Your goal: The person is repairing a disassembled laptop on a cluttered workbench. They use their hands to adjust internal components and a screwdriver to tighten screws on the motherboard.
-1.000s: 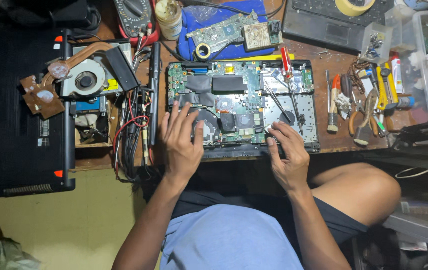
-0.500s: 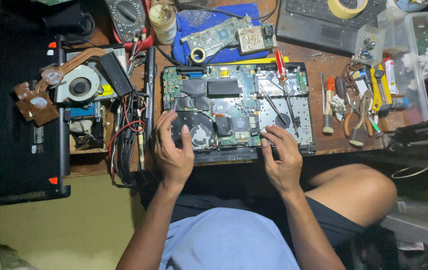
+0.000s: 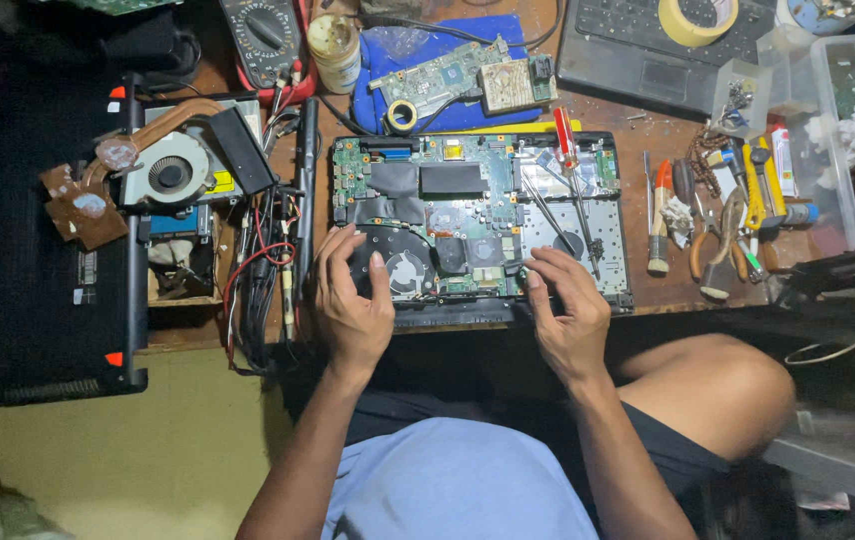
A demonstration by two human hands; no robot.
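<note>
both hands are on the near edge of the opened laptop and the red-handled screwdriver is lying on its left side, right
Not quite. In the head view the red-handled screwdriver lies on the right side of the opened laptop, not the left. Both the left hand and right hand are at its near edge.

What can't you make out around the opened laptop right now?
Head view only:
- Front edge of the opened laptop: covered by the left hand and right hand.
- What the right hand's fingers pinch, if anything: too small.
- Roll of tape: cut off by the top edge.
- Floor under the table: too dark.
</note>
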